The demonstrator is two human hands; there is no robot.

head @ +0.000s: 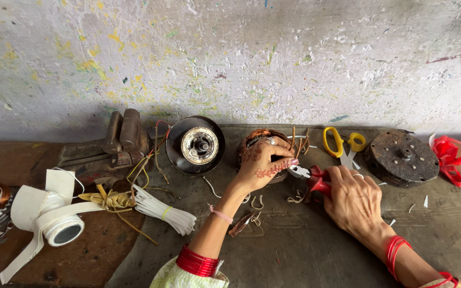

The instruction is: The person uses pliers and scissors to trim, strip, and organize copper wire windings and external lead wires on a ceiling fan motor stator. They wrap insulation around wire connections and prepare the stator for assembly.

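Left hand [265,162]: fingers curled over the copper-wound coil [260,140], pinning it to the worktop [305,250].
Right hand [354,201]: closed round the red handles of the pliers [310,176].
Pliers: long axis lies across the worktop, metal tip pointing left toward the coil, just beside the left fingers.
Coil: directly left of the pliers' tip, under the left hand, near the wall.
Nearby: yellow scissors [342,143] behind the right hand; white tape roll [60,226] far left.

Red bangles are worn on both wrists, above pale patterned sleeves. The left hand [262,162] is marked with reddish-brown henna and ringed; a ring is also worn on the right hand [354,200].
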